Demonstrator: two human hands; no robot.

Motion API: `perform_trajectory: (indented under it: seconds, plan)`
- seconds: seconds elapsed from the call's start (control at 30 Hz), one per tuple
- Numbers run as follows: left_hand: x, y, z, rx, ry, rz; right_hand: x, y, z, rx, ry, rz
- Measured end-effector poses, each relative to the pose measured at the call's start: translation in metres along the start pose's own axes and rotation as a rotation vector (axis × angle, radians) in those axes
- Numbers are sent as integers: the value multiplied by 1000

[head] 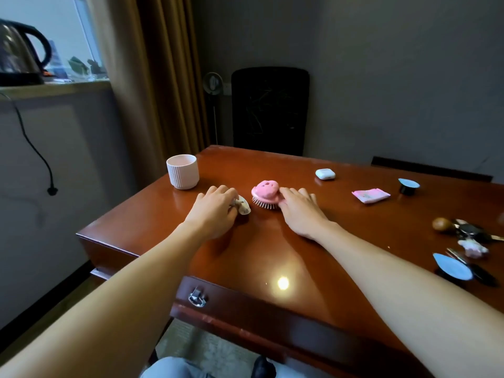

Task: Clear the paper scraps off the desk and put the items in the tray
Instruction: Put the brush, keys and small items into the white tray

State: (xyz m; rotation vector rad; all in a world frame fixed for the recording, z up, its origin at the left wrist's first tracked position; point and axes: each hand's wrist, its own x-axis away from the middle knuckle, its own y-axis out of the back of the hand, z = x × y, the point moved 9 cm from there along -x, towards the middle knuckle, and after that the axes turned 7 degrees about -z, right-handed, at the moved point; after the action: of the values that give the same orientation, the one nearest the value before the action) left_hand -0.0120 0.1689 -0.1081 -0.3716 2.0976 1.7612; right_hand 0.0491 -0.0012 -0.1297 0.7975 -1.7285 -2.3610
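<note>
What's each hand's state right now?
Left hand: grips a small cream-white crumpled scrap.
Right hand: open, touching the round pink plastic hairbrush.

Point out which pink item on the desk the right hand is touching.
The round pink hairbrush, bristles facing down, at the fingertips of the right hand. The flat pink packet lies apart, further right, untouched.

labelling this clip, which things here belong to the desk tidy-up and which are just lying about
Job: left hand gripping a small pale item; right hand touching the pink hairbrush; earbud case; pink packet; keys; ribbed cup. No tray in view.
Lying about: kettle; black chair; standing fan.
</note>
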Motion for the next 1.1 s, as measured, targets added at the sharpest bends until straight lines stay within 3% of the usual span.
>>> perform_trajectory:
  seconds: [0.37,0.63,0.83,1.1]
  plan:
    - [54,69,-54,-15,-176,-69,77,72,27,58,-34,6]
    - [30,119,-82,2,-197,-63,95,145,19,99,-90,-94]
    - [3,117,-131,95,-274,-30,100,187,-15,194,-151,-150]
    - [-33,84,-207,189,-334,-10,115,212,-113,285,-273,-119]
